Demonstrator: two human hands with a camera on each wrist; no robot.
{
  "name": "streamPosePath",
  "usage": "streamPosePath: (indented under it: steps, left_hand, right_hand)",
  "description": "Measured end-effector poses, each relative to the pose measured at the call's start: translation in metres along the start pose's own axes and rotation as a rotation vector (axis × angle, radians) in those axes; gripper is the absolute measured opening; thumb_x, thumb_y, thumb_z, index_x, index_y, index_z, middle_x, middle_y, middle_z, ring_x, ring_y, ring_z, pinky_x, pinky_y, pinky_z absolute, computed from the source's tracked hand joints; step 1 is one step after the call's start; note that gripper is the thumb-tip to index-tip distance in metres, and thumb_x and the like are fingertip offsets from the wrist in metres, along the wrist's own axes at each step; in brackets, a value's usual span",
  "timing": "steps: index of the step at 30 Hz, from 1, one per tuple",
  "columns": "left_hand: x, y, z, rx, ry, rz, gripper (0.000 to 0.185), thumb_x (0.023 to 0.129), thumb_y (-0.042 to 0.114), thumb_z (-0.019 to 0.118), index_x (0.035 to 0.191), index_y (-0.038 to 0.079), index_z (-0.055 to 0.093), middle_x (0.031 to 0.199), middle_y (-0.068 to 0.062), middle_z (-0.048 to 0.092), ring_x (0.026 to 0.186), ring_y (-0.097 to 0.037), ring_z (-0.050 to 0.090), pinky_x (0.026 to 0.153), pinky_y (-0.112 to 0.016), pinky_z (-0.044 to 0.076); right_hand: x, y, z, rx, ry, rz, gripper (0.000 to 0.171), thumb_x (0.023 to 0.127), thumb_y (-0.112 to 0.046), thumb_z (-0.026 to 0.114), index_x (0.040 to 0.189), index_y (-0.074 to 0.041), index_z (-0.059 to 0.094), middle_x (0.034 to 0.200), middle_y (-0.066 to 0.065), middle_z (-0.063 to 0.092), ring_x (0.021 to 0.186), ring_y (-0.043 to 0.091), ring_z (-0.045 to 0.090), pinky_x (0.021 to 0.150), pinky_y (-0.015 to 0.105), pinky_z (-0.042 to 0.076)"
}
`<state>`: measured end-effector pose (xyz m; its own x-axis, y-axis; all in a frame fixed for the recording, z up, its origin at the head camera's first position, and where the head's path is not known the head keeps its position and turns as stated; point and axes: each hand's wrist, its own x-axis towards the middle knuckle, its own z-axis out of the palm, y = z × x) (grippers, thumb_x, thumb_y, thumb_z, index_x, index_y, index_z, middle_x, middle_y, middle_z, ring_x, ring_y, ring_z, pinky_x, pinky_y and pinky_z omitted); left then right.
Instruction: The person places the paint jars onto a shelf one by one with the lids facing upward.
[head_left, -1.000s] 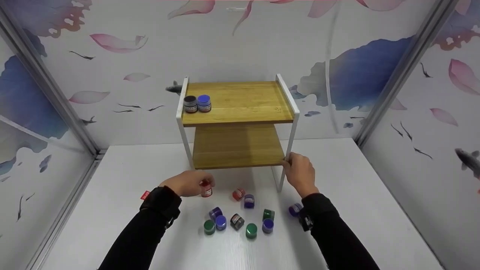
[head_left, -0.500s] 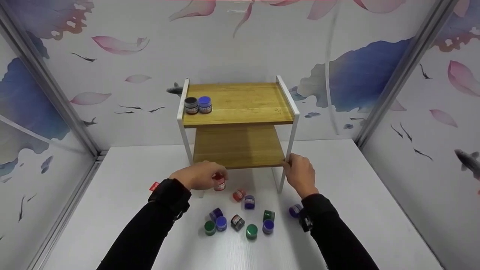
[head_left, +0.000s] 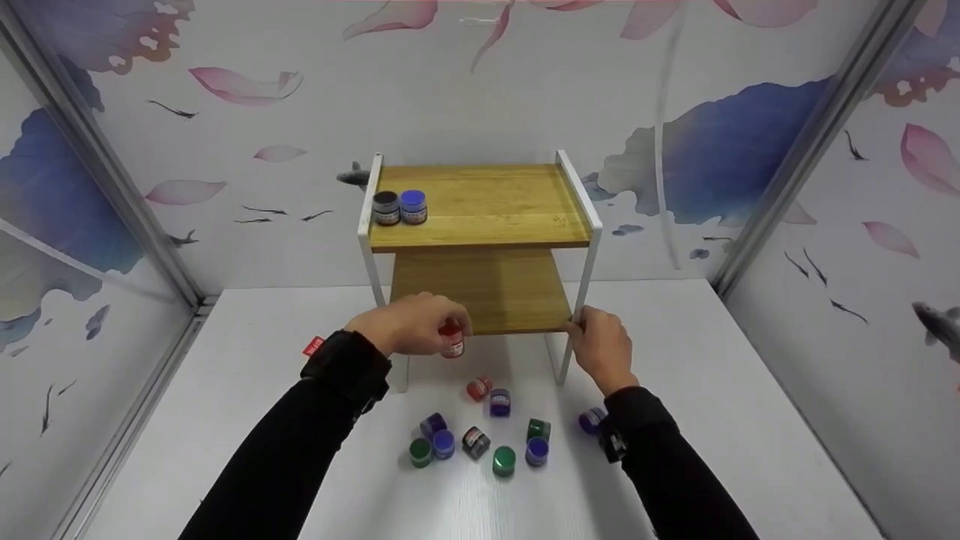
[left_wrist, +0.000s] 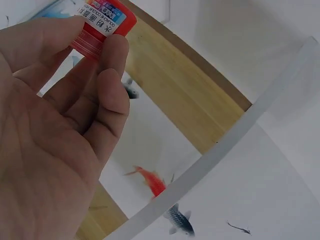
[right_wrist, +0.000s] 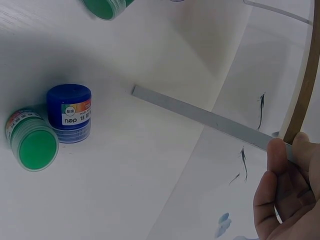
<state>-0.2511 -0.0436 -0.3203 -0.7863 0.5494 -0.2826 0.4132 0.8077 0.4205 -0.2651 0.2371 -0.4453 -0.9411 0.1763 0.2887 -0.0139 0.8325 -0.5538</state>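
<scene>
One round red plastic jar (head_left: 453, 345) pinched in left hand (head_left: 411, 322), lifted higher, unplaced yet; right hand (head_left: 603, 349) grips white-framed wooden shelf (head_left: 495, 201) beyond left.

Find two jars (head_left: 413, 208) on top of the rack (head_left: 495, 202), at left. See one held jar (head_left: 453, 343) before its lower board (head_left: 517, 289), loose jars (head_left: 504, 462) before it on the table (head_left: 697, 375).

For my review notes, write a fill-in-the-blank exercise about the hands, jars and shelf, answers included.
The left hand pinches a small cylindrical plastic jar coloured ____.
The right hand grips a flat ____ leg of the two-tier wooden shelf.
A small black jar and a small blue jar stand side by side on its ____ tier.
Answers: red; white; upper.
</scene>
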Motion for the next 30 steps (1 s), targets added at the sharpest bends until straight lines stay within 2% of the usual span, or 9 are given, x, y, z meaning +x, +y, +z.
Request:
streamPosePath:
  steps: [4,9,17,25,30]
  left_hand:
    - [-0.003,0.005,-0.01,0.008,0.014,0.015,0.019,0.091,0.014,0.064,0.109,0.017,0.069,0.106,-0.003,0.063,0.099,-0.021,0.055,0.093,-0.037,0.05]
    - [-0.007,0.011,-0.023,0.004,0.018,-0.001,0.02,0.091,0.015,0.065,0.11,0.018,0.069,0.109,-0.004,0.063,0.102,-0.022,0.054,0.095,-0.038,0.049]
    - [-0.015,0.021,-0.044,0.041,0.052,0.054,0.024,0.093,0.015,0.061,0.116,0.019,0.068,0.118,-0.005,0.064,0.109,-0.022,0.057,0.101,-0.039,0.047]
    - [-0.018,0.033,-0.063,0.04,0.068,0.043,0.027,0.096,0.015,0.057,0.121,0.02,0.065,0.122,-0.004,0.061,0.111,-0.023,0.055,0.101,-0.038,0.047]
    - [-0.022,0.038,-0.077,0.036,0.083,0.112,0.031,0.098,0.015,0.054,0.127,0.017,0.063,0.124,-0.005,0.062,0.113,-0.022,0.057,0.1,-0.038,0.047]
  right_hand:
    - [0.0,0.0,-0.001,-0.005,0.002,0.0,0.019,0.09,-0.019,0.068,0.079,-0.004,0.067,0.072,0.01,0.066,0.064,0.023,0.059,0.058,0.038,0.046]
    - [0.0,0.0,-0.001,0.006,0.0,0.002,0.018,0.09,-0.019,0.068,0.081,-0.003,0.067,0.073,0.011,0.067,0.065,0.023,0.061,0.06,0.039,0.048]
    - [0.002,0.001,-0.001,0.003,-0.022,0.016,0.02,0.091,-0.021,0.067,0.082,-0.003,0.067,0.073,0.01,0.067,0.065,0.022,0.06,0.059,0.037,0.048]
    - [0.001,-0.002,-0.002,0.007,-0.026,0.021,0.017,0.091,-0.018,0.067,0.084,-0.002,0.068,0.075,0.01,0.068,0.065,0.021,0.06,0.058,0.035,0.048]
    - [0.001,-0.003,-0.001,0.006,-0.021,0.018,0.017,0.091,-0.017,0.068,0.082,-0.003,0.066,0.073,0.009,0.065,0.063,0.019,0.056,0.055,0.032,0.043]
